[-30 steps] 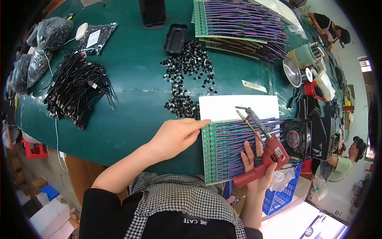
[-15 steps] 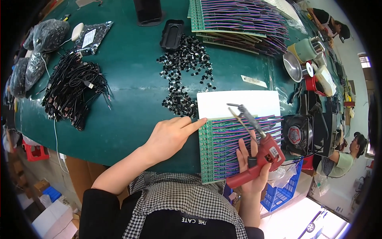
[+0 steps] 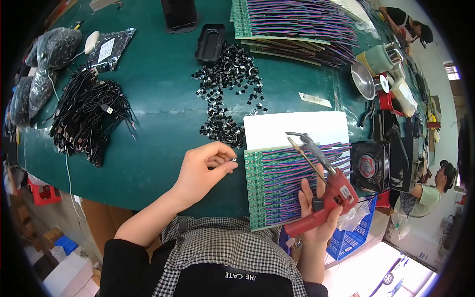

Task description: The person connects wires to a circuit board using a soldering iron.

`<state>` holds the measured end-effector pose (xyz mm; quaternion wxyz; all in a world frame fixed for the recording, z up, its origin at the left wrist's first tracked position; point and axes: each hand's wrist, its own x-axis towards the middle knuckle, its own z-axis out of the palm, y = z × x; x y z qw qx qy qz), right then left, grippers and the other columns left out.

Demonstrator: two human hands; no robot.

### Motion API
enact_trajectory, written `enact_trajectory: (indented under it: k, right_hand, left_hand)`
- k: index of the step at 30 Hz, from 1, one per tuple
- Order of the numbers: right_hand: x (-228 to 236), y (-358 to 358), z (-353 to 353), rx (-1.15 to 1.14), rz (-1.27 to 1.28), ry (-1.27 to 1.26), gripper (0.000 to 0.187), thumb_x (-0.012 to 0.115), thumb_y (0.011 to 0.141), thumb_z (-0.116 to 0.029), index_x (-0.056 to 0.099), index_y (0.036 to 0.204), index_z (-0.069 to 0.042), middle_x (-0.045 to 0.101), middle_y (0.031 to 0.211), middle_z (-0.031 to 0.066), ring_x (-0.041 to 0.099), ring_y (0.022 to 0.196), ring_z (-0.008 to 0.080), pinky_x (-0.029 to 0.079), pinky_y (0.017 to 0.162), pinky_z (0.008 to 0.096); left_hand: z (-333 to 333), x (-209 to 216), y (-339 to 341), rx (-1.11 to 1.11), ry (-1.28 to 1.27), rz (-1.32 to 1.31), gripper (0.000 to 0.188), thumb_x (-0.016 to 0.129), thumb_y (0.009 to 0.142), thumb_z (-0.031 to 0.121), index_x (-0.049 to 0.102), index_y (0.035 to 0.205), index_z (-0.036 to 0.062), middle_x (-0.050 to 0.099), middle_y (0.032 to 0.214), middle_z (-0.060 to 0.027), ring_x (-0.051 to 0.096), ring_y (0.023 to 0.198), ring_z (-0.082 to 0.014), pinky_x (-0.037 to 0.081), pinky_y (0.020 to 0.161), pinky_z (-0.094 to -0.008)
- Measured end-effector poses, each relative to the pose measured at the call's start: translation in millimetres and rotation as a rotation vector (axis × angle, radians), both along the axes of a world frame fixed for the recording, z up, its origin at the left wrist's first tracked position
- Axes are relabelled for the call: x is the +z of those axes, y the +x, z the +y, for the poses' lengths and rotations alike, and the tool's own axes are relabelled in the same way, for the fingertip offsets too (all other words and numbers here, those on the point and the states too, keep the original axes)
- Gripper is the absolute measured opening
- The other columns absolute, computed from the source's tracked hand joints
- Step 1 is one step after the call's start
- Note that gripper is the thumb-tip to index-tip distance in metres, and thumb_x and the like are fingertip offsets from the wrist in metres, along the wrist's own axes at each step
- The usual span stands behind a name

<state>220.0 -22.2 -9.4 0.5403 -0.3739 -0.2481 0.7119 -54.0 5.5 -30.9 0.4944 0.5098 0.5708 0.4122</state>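
Note:
My left hand (image 3: 205,166) is just left of the green circuit board panel (image 3: 255,190), its thumb and forefinger pinched on a tiny dark part with a bright end (image 3: 234,160), mostly covered by the fingers. My right hand (image 3: 316,213) holds a red soldering gun (image 3: 321,210) by its handle over the panel, its tip pointing up and to the left. Rows of purple-blue and red wires (image 3: 282,180) run rightward from the panel, which partly overlaps a white sheet (image 3: 297,128). Beyond my left hand lies a pile of small black-and-silver parts (image 3: 222,127).
A black tray (image 3: 210,43) and stacked wired boards (image 3: 297,22) sit at the back. Bundled black cables (image 3: 89,114) lie to the left. On the right are a small fan (image 3: 368,167), a metal bowl (image 3: 363,81) and a ruler (image 3: 315,100). Two people work farther right.
My left hand has drawn back leftward from the panel's top corner, its pointing finger now curled into a pinch. The soldering gun has shifted slightly right and down.

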Motion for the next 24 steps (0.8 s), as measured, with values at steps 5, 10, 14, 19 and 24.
enact_trajectory:
  k: [5,10,14,19,24]
  right_hand:
    - [11,12,-30,-0.066,-0.041,0.071,0.078,0.059,0.088,-0.041,0.017,0.141,-0.003,0.039,0.136,0.0186,0.060,0.081,0.0275,0.054,0.061,0.0289]
    - [18,4,-44,-0.064,-0.255,0.053,0.075,0.074,0.077,-0.036,0.035,0.126,0.004,0.057,0.107,0.0202,0.054,0.050,0.0220,0.044,0.043,0.0277]
    - [29,-5,-45,0.104,-0.391,-0.017,0.071,0.075,0.076,-0.036,0.040,0.123,0.004,0.056,0.107,0.0168,0.057,0.066,0.0206,0.047,0.057,0.0295]
    - [18,-8,-46,0.014,-0.259,0.005,0.069,0.075,0.077,-0.031,0.040,0.125,0.003,0.056,0.111,0.0157,0.058,0.073,0.0200,0.049,0.065,0.0299]
    - [20,-10,-45,0.084,-0.323,-0.105,0.065,0.077,0.075,-0.032,0.046,0.120,0.003,0.058,0.111,0.0165,0.059,0.070,0.0199,0.049,0.064,0.0301]
  left_hand:
    - [0,11,-2,0.051,-0.312,-0.475,0.008,0.061,0.084,-0.003,0.060,0.092,-0.0052,0.063,0.083,-0.0089,0.065,0.075,-0.0152,0.053,0.070,-0.0262]
    - [7,9,1,0.024,-0.340,-0.512,0.008,0.058,0.086,-0.003,0.060,0.093,-0.0052,0.064,0.083,-0.0087,0.065,0.076,-0.0152,0.053,0.070,-0.0256]
    - [20,15,1,-0.030,-0.292,-0.365,0.010,0.058,0.084,-0.004,0.060,0.094,-0.0042,0.064,0.084,-0.0072,0.064,0.076,-0.0133,0.052,0.069,-0.0239]
    - [27,8,5,-0.102,-0.290,-0.233,0.010,0.057,0.082,-0.006,0.060,0.091,-0.0038,0.063,0.084,-0.0060,0.064,0.075,-0.0107,0.052,0.069,-0.0217]
    - [28,7,8,-0.058,-0.305,-0.274,0.017,0.057,0.081,-0.006,0.055,0.097,-0.0011,0.062,0.083,-0.0031,0.061,0.077,-0.0080,0.049,0.071,-0.0206]
